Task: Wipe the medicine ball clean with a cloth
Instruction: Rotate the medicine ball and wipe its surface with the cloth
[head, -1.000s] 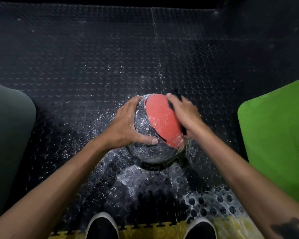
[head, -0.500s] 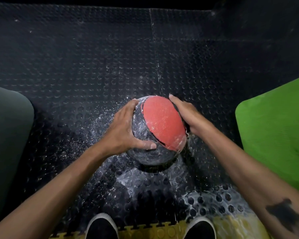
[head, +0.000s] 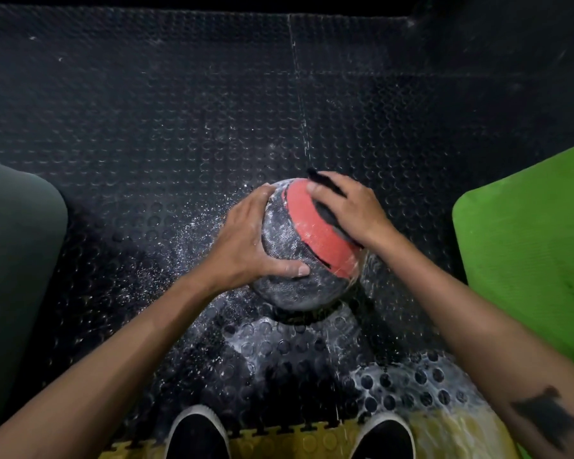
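A medicine ball [head: 289, 260], grey-black with a red panel, rests on the wet studded floor mat [head: 179, 127]. My left hand [head: 246, 240] grips the ball's left side, thumb lying across its front. My right hand [head: 352, 207] lies flat on the upper right of the red panel, pressing a dark cloth [head: 325, 210] against it. Only the cloth's edges show under and beyond my fingers. White streaks and droplets cover the ball's grey part.
A bright green mat [head: 531, 246] lies at the right and a dark green one [head: 10, 253] at the left. My two black shoes [head: 196, 435] stand on a yellow strip at the bottom. Foamy water is spattered on the floor around and below the ball.
My right hand has come from the ball's right side up onto the top of the red panel with the cloth. The ball has turned slightly; my left hand keeps its grip.
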